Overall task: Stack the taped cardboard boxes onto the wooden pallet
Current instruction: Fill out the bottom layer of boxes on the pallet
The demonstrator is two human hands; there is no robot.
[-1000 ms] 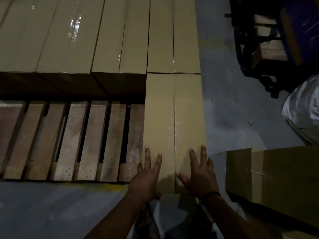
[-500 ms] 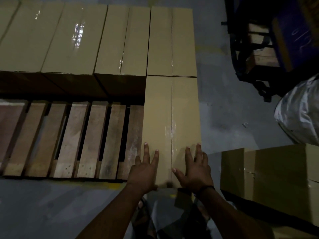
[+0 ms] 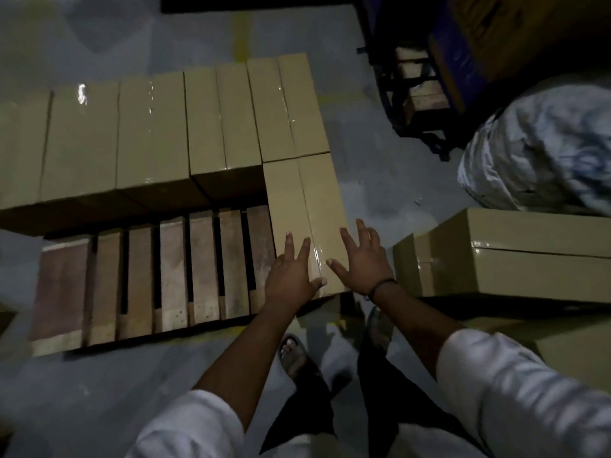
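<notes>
left hand [image 3: 291, 279], right hand [image 3: 362, 263] splayed

- boxes [image 3: 307, 206]: plain tan cardboard, shiny clear tape down the middle
- pallet [image 3: 172, 269]: reddish-brown slats, paler ends, dark gaps like stripes
- floor [image 3: 99, 391]: dull grey, faded yellow line
- sleeves [image 3: 515, 391]: white
- wristband [image 3: 380, 285]: black
- bag [image 3: 542, 153]: silvery white, crinkly

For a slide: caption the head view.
Left hand and right hand, fingers spread, on the nearest taped box atop the wooden pallet.

Boxes [image 3: 155, 140] fill the pallet's [image 3: 172, 276] far half; another box [image 3: 515, 256] lies right.
</notes>
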